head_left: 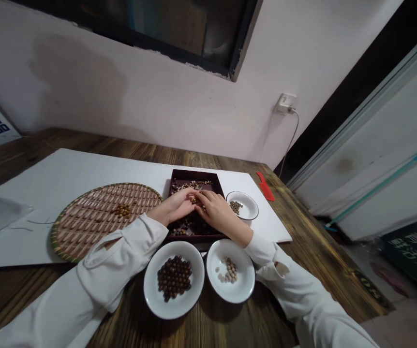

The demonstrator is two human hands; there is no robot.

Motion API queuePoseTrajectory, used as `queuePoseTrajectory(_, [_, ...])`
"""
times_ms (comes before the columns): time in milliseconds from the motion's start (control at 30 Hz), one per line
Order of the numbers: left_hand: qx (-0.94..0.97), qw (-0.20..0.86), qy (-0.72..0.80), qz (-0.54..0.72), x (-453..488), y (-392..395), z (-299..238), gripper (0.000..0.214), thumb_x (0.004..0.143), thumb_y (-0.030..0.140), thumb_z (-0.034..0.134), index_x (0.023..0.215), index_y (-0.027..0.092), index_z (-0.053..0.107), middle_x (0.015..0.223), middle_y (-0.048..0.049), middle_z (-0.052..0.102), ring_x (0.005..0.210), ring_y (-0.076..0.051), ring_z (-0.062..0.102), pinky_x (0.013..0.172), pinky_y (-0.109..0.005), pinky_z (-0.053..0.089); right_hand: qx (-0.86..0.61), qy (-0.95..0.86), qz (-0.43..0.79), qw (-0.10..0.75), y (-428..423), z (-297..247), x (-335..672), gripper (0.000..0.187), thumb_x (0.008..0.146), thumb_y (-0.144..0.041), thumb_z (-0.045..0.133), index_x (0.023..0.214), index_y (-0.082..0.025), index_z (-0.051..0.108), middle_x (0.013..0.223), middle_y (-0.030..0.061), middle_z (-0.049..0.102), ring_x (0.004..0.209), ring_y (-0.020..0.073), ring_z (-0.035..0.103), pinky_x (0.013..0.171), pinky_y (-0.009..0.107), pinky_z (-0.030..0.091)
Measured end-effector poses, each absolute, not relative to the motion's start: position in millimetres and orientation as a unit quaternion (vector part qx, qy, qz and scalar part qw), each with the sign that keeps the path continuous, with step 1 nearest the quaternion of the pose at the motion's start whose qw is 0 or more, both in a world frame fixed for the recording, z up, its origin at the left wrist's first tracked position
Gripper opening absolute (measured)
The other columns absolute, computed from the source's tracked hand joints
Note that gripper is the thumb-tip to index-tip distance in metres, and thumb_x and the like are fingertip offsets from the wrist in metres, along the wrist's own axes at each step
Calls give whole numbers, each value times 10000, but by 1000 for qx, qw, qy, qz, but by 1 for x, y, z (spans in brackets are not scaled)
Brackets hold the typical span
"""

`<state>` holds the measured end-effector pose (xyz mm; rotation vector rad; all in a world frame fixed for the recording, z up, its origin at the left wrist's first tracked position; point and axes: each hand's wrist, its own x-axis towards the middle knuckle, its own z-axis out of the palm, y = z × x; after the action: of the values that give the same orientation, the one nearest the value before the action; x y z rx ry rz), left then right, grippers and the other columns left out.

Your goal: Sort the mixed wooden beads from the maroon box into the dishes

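Note:
My left hand is cupped over a dark red tray, with a few small round beads showing at its fingers. My right hand meets it from the right, its fingers bent over those beads; whatever is between its fingertips is hidden. Loose mixed beads in brown, tan and pale tones lie in the tray, partly covered by my hands. Nearer me stand a white bowl of dark brown beads and a white bowl of pale beads.
A round woven tray with yellow-brown beads lies at left. Right of the dark tray, a small white bowl holds greyish-brown beads. A red comb-like tool lies near the white board's right edge. Clear plastic is at far left.

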<state>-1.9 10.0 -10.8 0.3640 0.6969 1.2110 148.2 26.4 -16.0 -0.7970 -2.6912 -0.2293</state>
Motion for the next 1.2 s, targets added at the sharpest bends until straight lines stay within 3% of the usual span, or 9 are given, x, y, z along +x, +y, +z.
queuePoseTrajectory(533, [170,736,321,571,-3,8,-9,202,800,30,435,684,78,594,646,-62,581,594,-128,550,550,-234,439,-282,-938,-113,165,20,-6,147,407,959,-386,355,1252,-136,488,1172,133,564,1100,238,485,881,368,390])
queuePoseTrajectory(800, [114,734,323,587,1,5,-3,175,800,14,446,750,44,611,697,-105,588,666,-137,571,679,-247,499,-411,-870,-199,185,16,-5,149,393,948,-397,358,1144,-108,537,997,156,597,956,265,497,877,424,334])
queuePoseTrajectory(933, [113,725,336,590,1,5,-3,173,799,26,433,786,23,605,758,-164,619,785,-183,624,760,-279,527,-470,-838,-222,165,17,-7,151,412,922,-465,382,922,-102,579,884,165,591,870,278,506,822,443,356])
queuePoseTrajectory(1100, [122,718,343,593,-1,5,-6,187,822,49,399,828,38,586,798,-169,640,818,-186,652,770,-270,553,-511,-815,-233,146,17,-7,151,434,912,-478,400,933,-76,561,891,182,577,876,277,511,778,429,398])
queuePoseTrajectory(1200, [122,718,340,595,-1,5,-6,178,822,54,399,831,35,576,810,-182,638,840,-207,662,795,-289,559,-547,-805,-203,110,17,-8,149,380,929,-406,394,966,-62,550,915,173,568,886,267,530,681,351,435])
